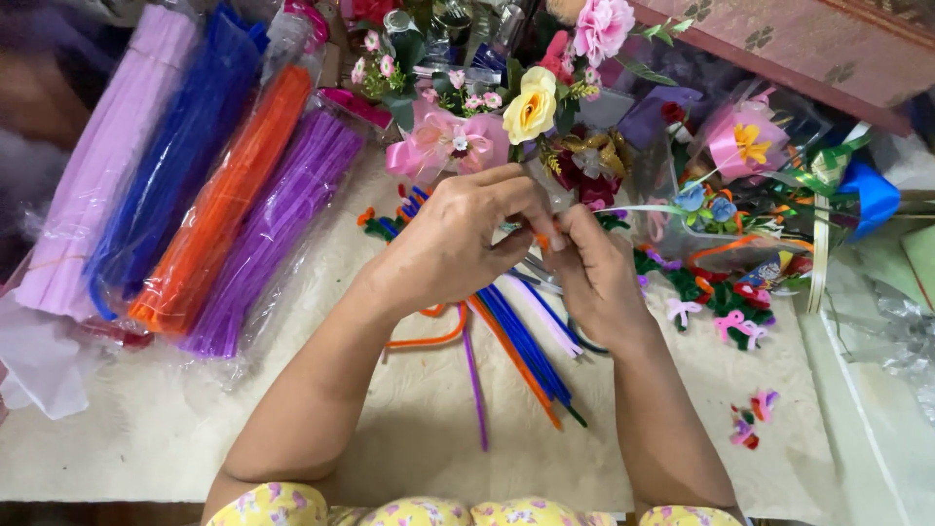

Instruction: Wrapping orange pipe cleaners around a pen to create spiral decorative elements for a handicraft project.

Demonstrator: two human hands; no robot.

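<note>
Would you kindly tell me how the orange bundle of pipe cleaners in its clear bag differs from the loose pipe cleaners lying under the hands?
The bagged orange pipe-cleaner bundle is one colour; the loose pipe cleaners mix blue, orange, purple and white. The bundle is packed tight in clear plastic; the loose ones lie bare and fanned out on the pale table mat. The bundle lies left of the left hand; the loose ones lie beneath both hands. Both are thin fuzzy stems.

An orange pipe cleaner point(542, 240), thin and fuzzy, is pinched between the fingertips of the left hand point(458, 244) and right hand point(594, 268), only a short bent section showing, held above a loose bundle of blue, orange, purple and white pipe cleaners point(521, 346) on the worktop.
</note>
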